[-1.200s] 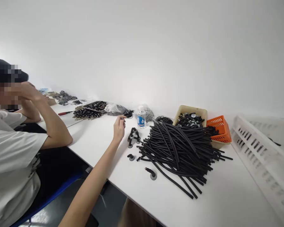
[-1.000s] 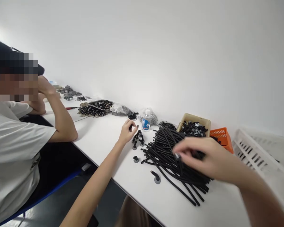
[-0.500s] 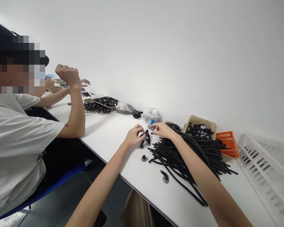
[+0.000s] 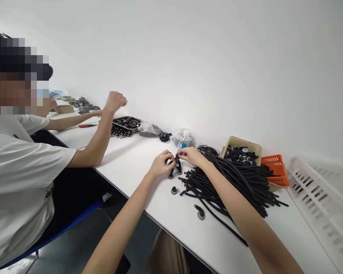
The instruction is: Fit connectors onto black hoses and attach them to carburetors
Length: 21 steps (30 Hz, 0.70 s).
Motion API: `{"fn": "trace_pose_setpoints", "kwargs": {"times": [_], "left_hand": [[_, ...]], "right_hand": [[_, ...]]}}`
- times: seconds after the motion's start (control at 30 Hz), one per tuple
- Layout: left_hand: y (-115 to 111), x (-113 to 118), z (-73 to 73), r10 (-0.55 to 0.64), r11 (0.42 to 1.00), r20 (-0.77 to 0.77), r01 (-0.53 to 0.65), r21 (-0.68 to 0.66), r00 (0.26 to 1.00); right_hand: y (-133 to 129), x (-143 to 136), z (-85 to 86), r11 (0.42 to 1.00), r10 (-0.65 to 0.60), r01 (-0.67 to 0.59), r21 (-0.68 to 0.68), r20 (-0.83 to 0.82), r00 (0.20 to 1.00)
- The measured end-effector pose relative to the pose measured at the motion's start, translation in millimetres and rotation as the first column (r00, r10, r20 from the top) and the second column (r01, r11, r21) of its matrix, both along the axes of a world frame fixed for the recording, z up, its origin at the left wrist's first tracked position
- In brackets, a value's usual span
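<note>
Just below frame centre, the left hand (image 4: 160, 164) pinches a small black, seemingly rubber, tubular piece (image 4: 176, 158), likely light, slightly flexible and best held around its shaft, while the right hand (image 4: 192, 156) pinches its upper end.

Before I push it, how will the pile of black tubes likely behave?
The pile of black tubes would probably bend without going limp: some curve gently, others lie nearly straight. It may slide or spread when pushed, since the tubes overlap untidily with no tie showing.
</note>
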<state>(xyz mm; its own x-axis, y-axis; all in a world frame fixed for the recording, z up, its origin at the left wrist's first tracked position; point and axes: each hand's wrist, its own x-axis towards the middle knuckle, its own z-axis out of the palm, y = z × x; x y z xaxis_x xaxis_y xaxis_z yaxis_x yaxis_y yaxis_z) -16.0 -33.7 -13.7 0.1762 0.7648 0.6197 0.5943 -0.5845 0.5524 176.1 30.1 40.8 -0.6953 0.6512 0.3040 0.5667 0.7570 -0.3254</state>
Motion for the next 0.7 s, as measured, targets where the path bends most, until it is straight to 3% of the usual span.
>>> {"fn": "trace_pose_setpoints", "kwargs": {"times": [0.7], "left_hand": [[-3.5, -3.7, 1.7, 0.01, 1.0, -0.004, -0.01, -0.021, 1.0]], "right_hand": [[-8.4, -0.7, -3.3, 0.998, -0.022, 0.021, 0.062, 0.013, 1.0]]}}
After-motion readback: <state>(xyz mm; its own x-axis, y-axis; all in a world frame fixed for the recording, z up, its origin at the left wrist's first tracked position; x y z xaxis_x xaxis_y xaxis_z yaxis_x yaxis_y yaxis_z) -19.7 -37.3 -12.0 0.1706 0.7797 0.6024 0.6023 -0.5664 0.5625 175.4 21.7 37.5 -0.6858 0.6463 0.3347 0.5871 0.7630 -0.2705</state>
